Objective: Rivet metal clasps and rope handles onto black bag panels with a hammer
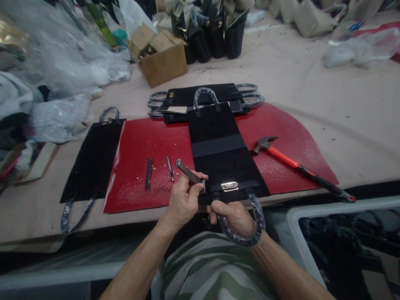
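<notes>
A black bag panel (218, 125) lies lengthwise on a red mat, with a wrapped handle at either end and a shiny metal clasp (229, 186) near its close end. My left hand (185, 198) is closed around a metal punch (187, 171), which slants over the panel's near left corner. My right hand (236, 214) reaches through the near handle (258, 212) and pinches the handle's left base at the panel edge. Its fingertips are partly hidden below. Left of my hands, a dark metal bar (148, 173) and a thin punch (169, 168) rest on the mat.
A claw hammer (292, 162) with a red and black grip lies on the red mat (146, 137). Another black panel (93, 162) is at left, more panels (206, 92) behind. A cardboard box (164, 62) and black bags (215, 37) stand farther back. A plastic bin (293, 216) sits lower right.
</notes>
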`<state>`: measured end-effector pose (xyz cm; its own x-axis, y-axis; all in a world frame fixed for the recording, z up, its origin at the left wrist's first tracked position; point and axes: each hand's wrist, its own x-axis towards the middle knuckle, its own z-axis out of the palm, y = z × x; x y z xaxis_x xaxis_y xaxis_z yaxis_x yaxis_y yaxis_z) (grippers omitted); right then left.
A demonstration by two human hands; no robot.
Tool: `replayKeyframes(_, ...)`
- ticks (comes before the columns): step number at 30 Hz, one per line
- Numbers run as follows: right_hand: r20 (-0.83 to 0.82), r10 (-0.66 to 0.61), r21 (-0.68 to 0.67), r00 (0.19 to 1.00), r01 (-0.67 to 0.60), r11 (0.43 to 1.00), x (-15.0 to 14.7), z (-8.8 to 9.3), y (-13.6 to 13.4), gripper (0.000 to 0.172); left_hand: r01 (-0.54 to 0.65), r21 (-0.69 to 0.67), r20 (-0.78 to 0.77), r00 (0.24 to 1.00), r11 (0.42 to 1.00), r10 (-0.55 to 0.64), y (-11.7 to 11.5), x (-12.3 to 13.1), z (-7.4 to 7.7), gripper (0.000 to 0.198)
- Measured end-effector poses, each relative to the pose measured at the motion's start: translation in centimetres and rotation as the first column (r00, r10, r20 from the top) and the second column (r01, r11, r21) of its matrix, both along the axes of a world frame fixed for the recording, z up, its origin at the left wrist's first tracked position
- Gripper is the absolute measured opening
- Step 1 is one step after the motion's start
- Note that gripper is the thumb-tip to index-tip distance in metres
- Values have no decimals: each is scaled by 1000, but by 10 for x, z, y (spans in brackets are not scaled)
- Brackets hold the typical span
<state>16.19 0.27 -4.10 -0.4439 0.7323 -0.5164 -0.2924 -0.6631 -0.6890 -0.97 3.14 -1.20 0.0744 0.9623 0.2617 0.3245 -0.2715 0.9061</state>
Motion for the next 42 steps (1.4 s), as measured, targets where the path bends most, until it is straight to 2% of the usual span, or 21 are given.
replayKeyframes(6, -142, -71, -32, 987, 67, 997, -6, -3, 12, 50, 20, 16, -63, 998, 1000, -19, 22, 0, -12, 16)
replayKeyframes(10, -300, -266, -282, 916, 181, 942, -3, -4, 2, 26, 34, 92, -144, 989, 995, -21, 23, 4, -24, 18)
replayKeyframes(13, -383, -325, -400, 865, 162, 902, 2, -1, -9, 23, 53, 177, -197, 980, 983, -18, 19, 7, -31, 17)
replayKeyframes(16, -377, -336, -441, 863, 151, 885, 8, -1, -18, 24, 86, 276, -228, 973, 957, -21, 15, 8, -38, 19)
replayKeyframes(19, -233, -353, -484, 906, 207, 850, 14, -6, -33, 19, 88, 343, -235, 972, 935, -5, 15, 8, -43, 19)
replayKeyframes(22, -65, -207, -446, 976, 157, 881, 33, -9, -54, 21, 87, 372, -241, 970, 924, 5, 15, 8, -45, 18)
replayKeyframes(24, -5, 65, -330, 998, -63, 942, 57, -4, -62, 32, 95, 365, -234, 972, 926, -8, 16, 9, -46, 17)
replayKeyframes(25, 43, 227, -246, 973, -210, 946, 72, 2, -62, 37, 100, 355, -223, 975, 930, -19, 16, 9, -46, 17)
replayKeyframes(26, 132, 376, -159, 917, -354, 922, 88, 8, -58, 41, 102, 342, -206, 978, 934, -31, 15, 9, -46, 16)
replayKeyframes(27, 278, 443, -66, 852, -443, 894, 105, 16, -50, 42, 103, 327, -188, 981, 939, -42, 15, 10, -46, 16)
replayKeyframes(28, 505, 347, 76, 790, -441, 894, 122, 23, -38, 42, 101, 312, -171, 984, 945, -49, 15, 10, -45, 16)
replayKeyframes(29, 724, 118, 252, 680, -420, 872, 138, 30, -23, 39, 98, 298, -155, 986, 949, -53, 14, 10, -45, 16)
replayKeyframes(30, 839, -191, 425, 510, -394, 815, 154, 35, -6, 37, 94, 285, -144, 988, 954, -54, 14, 11, -44, 16)
replayKeyframes(31, 831, -455, 554, 320, -403, 729, 167, 39, 12, 36, 92, 270, -139, 989, 958, -56, 13, 11, -44, 16)
replayKeyframes(32, 789, -594, 589, 155, -463, 662, 179, 41, 29, 37, 94, 253, -140, 988, 963, -60, 13, 11, -43, 17)
replayKeyframes(33, 784, -620, 534, 29, -540, 651, 189, 41, 46, 39, 100, 233, -146, 987, 967, -67, 13, 11, -42, 18)
replayKeyframes(34, 795, -603, 463, -67, -575, 674, 197, 41, 60, 38, 109, 213, -155, 985, 971, -76, 14, 11, -42, 19)
replayKeyframes(35, 824, -556, 390, -112, -599, 699, 202, 39, 72, 33, 119, 195, -167, 982, 974, -86, 14, 11, -41, 20)
replayKeyframes(38, 889, -447, 290, -101, -633, 718, 209, 33, 90, 8, 136, 172, -187, 977, 976, -103, 16, 11, -40, 25)
replayKeyframes(39, 908, -416, 295, -54, -622, 725, 208, 33, 90, 13, 134, 170, -187, 977, 976, -101, 16, 11, -40, 26)
replayKeyframes(42, 943, -232, 323, 238, -494, 807, 196, 33, 77, 20, 110, 159, -175, 981, 981, -82, 16, 12, -40, 28)
